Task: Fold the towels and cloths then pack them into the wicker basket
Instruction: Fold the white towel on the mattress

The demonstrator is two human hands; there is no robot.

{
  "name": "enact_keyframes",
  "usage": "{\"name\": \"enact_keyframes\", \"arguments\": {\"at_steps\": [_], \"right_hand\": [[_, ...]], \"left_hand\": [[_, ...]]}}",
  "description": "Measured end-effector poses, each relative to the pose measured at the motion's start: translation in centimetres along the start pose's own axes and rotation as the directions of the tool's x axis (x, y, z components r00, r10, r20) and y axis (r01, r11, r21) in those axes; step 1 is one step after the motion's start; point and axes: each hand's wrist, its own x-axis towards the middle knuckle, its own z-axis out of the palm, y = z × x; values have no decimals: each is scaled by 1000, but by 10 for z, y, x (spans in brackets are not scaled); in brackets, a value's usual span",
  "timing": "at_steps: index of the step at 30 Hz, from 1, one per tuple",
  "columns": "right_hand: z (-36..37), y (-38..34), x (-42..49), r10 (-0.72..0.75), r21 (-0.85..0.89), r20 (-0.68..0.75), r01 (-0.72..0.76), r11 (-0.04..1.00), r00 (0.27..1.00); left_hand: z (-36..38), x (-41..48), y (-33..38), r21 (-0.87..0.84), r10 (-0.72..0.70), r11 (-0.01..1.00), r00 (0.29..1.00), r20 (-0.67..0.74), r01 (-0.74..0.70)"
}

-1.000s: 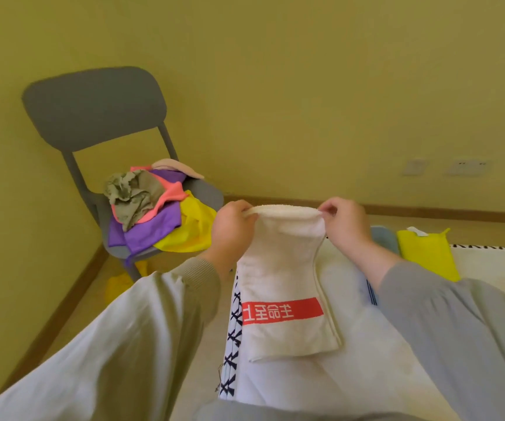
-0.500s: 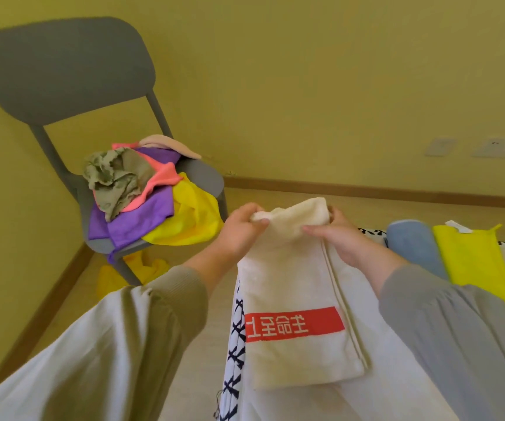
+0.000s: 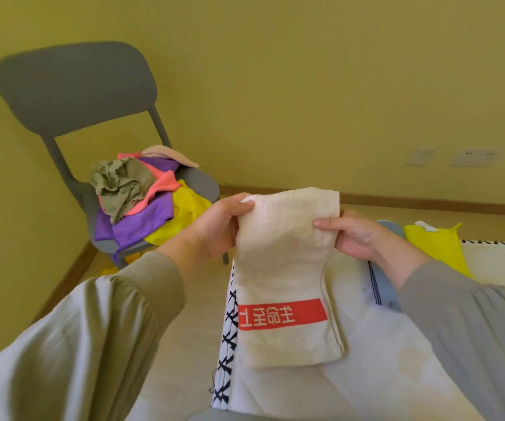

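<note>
A cream towel (image 3: 284, 262) with a red band of white characters hangs folded lengthwise in front of me. My left hand (image 3: 217, 226) grips its upper left edge, thumb on the front. My right hand (image 3: 354, 235) pinches its upper right edge, fingers across the front. The towel's lower end lies on a white cloth (image 3: 366, 375) with a black patterned border. A pile of unfolded cloths (image 3: 141, 202), olive, pink, purple and yellow, sits on a grey chair (image 3: 72, 95) at the left. No wicker basket is in view.
A blue cloth (image 3: 386, 287) and a yellow cloth (image 3: 433, 247) lie on the white cloth at the right. Another yellow cloth lies on the floor under the chair. Yellow walls with a wooden skirting board (image 3: 427, 205) and two wall sockets (image 3: 454, 158) close off the back.
Both hands lowered the towel's top fold toward the surface, then raised it again. My grips shifted from the top corners to the towel's sides, just below the fold.
</note>
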Motion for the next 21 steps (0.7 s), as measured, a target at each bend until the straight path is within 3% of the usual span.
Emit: {"name": "enact_keyframes", "arguments": {"at_steps": [3, 10, 14, 16, 18, 21], "right_hand": [[12, -11, -30, -1, 5, 39, 1, 1000, 999], [33, -32, -81, 92, -71, 112, -84, 994, 989], [29, -34, -76, 200, -82, 25, -198, 977, 979], [20, -25, -59, 230, -152, -138, -250, 956, 963], [10, -11, -38, 113, -206, -317, -184, 961, 942], [2, 4, -8, -206, -458, -501, -55, 887, 841]], "left_hand": [[6, -14, 10, -12, -42, 999, 999, 16, 42], [26, -37, 38, -74, -284, 953, 950, 129, 295], [30, -26, 38, 6, -349, 937, 937, 13, 349], [27, -9, 24, 93, -253, 958, 951, -180, 272], [21, 10, 6, 341, -21, 926, 922, -386, 163], [16, 29, -15, 741, 304, 663, 867, -394, 104]]}}
